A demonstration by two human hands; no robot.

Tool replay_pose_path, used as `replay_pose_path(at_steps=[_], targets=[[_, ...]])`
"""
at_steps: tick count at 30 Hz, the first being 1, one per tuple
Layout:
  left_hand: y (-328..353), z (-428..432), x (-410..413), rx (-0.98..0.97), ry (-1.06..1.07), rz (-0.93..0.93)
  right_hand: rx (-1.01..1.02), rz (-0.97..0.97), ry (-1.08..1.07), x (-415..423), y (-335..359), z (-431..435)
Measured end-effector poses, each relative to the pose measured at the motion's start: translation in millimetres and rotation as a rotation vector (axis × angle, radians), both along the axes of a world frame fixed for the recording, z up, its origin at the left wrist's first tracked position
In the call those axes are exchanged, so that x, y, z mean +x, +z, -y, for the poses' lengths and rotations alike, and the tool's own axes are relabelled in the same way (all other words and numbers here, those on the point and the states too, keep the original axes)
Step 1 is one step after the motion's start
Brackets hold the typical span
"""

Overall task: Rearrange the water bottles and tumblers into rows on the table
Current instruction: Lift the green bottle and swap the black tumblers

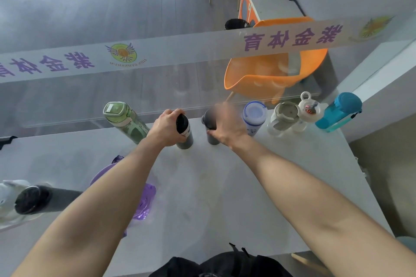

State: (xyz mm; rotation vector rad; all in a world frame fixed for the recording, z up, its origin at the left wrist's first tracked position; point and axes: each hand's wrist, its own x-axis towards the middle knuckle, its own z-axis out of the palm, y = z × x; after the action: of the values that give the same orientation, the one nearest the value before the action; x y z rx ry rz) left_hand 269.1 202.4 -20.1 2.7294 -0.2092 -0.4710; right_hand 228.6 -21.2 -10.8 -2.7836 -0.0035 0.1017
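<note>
Grey and pale, the table (213,186) runs up to a glass partition with a purple-lettered banner (157,54) across it, an orange chair (270,78) behind the glass. My left hand (167,127) is wrapped around the top of a dark grey tumbler (185,132) with a black lid; it stands upright, long axis vertical, in the back row near the glass. My right hand (227,127) is blurred against a second dark tumbler (210,128), also upright, just beside the first; I cannot tell whether the fingers are closed on it or only reaching.

Further along the row to the right stand a white-and-blue cup (254,119) with a pale lid, a cream bottle (282,118), a small white bottle (308,109) with a loop handle, and a teal bottle (340,111) at the table's far corner. To the left of my left hand stands a translucent green bottle (126,121) with a square green cap. Closer to me on the left, a purple bottle (144,200) shows partly under my forearm, and at the left edge are a tall dark flask (40,199) and a white bottle (9,189) beside it.
</note>
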Motion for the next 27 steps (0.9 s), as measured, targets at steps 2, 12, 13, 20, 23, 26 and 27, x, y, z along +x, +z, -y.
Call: replay_pose_path(at_steps=[2, 12, 13, 20, 23, 26, 27], targets=[[0, -1, 0, 0.007, 0.001, -0.009, -0.023, 0.008, -0.005, -1, 0, 1], [0, 2, -1, -0.027, -0.007, -0.010, -0.066, 0.026, -0.001, -2, 3, 0], [0, 3, -1, -0.031, -0.008, -0.015, -0.071, 0.026, -0.001, -2, 3, 0], [0, 5, -1, -0.055, 0.002, -0.018, -0.098, -0.018, -0.011, -1, 5, -1], [-2, 7, -1, -0.065, 0.002, -0.012, -0.105, -0.025, -0.018, -3, 8, 0], [-3, 8, -1, -0.068, 0.004, -0.024, -0.095, -0.026, -0.034, -5, 10, 4], [-2, 8, -1, -0.070, 0.006, -0.029, -0.089, -0.021, -0.042, -6, 11, 6]])
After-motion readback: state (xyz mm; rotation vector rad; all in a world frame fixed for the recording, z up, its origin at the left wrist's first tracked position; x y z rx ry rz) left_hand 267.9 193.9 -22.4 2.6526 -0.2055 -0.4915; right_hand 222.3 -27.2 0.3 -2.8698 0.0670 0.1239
